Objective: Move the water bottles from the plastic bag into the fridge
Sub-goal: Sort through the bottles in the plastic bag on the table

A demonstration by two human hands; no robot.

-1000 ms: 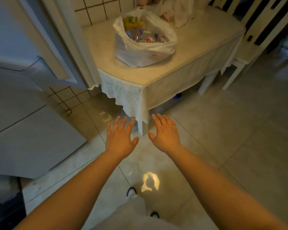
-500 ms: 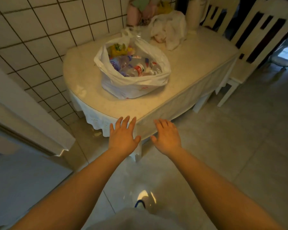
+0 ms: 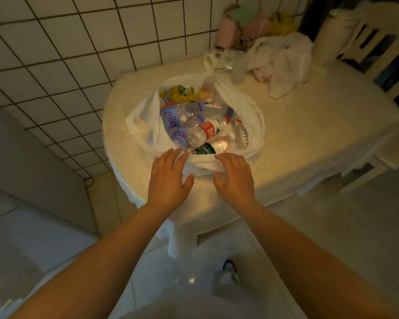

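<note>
At centre frame, a thin, crinkled white plastic bag (image 3: pixel 145 120) sits open-mouthed on the smooth, rounded cream counter (image 3: pixel 309 134). Clear, ribbed water bottles (image 3: pixel 200 132) with red, pink and green labels lie jumbled inside it. Just below the bag's near rim, the left hand (image 3: pixel 168 180) and right hand (image 3: pixel 234 178) hover palm-down, fingers spread and relaxed, holding nothing. Glossy square wall tiles (image 3: pixel 67 54) with dark grout fill the upper left; crumpled cloth (image 3: pixel 283 63) lies at upper right.
</note>
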